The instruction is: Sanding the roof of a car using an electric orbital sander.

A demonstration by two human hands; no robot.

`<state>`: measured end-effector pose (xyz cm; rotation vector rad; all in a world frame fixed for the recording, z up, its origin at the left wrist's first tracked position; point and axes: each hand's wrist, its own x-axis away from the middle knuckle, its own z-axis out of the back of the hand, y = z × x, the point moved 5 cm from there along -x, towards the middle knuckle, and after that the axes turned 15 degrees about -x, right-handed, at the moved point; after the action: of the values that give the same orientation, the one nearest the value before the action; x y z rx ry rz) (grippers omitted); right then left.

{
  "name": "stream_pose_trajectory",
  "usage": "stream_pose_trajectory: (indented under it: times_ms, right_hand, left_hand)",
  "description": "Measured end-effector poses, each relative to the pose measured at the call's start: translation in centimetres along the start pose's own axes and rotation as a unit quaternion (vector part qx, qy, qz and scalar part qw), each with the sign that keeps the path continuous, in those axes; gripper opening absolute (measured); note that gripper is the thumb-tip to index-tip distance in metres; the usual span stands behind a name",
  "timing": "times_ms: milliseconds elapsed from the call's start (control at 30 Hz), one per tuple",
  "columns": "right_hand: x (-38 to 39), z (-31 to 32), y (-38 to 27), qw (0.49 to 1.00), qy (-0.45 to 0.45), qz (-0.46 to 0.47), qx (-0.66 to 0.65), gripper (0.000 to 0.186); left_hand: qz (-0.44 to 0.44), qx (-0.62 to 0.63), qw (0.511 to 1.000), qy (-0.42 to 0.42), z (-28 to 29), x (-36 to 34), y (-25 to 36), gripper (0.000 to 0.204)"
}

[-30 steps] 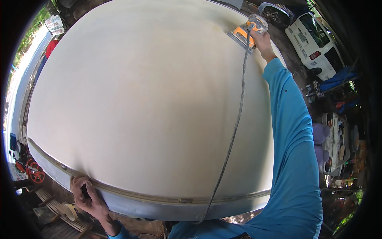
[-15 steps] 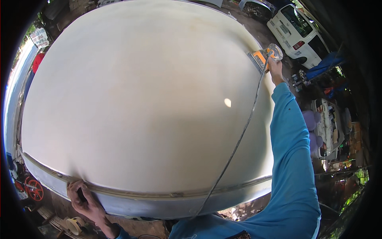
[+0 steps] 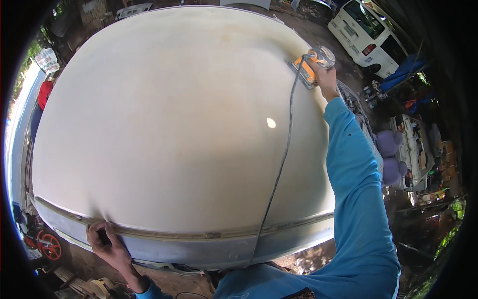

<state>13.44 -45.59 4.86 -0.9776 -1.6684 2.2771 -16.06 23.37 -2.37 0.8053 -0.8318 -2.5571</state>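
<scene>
My right hand (image 3: 326, 79) grips an orange and grey electric sander (image 3: 306, 70) with a round clear top, its pad on a large, pale vehicle roof panel (image 3: 164, 114), near the right edge toward the far corner. A grey cord (image 3: 284, 162) runs from the sander down across the panel and over the near edge. My left hand (image 3: 107, 241) has its fingers curled over the rail (image 3: 172, 231) along the panel's near edge, at lower left. A small bright spot of light falls on the panel left of the cord.
A white van (image 3: 363, 35) stands at upper right beside a blue tarp (image 3: 403, 72). Purple cushions (image 3: 388, 144) and a worn white vehicle body (image 3: 416, 149) sit to the right. A red spoked wheel (image 3: 49, 244) and a pale bucket (image 3: 102, 286) are at lower left; a hanging sign (image 3: 47, 60) is at left.
The sander swung right and toward me, then back left in the picture, as the whole view also shifted. My left hand stays on the rail. The light spot appeared on the panel.
</scene>
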Motion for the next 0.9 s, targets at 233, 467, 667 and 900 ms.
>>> stream_pose_trajectory:
  times_ms: [233,467,667,900]
  right_hand:
    - [-0.1,-7.4,-1.7,0.999,-0.009,-0.011,0.031,0.073]
    - [-0.8,-6.0,-1.4,1.0,-0.009,-0.009,-0.001,0.071]
    - [-0.9,3.3,1.4,0.998,0.06,-0.034,0.013,0.065]
    - [2.7,10.3,1.3,0.99,0.121,-0.073,0.015,0.065]
  left_hand:
    - [-0.008,-0.026,1.0,-0.002,0.0,0.1,-0.5,0.01]
    - [0.001,0.004,1.0,-0.008,-0.1,0.2,-1.5,0.014]
    - [0.002,0.014,1.0,-0.016,-0.2,0.0,-2.5,0.013]
    - [0.008,-0.006,1.0,-0.005,-0.2,-0.1,-2.0,0.013]
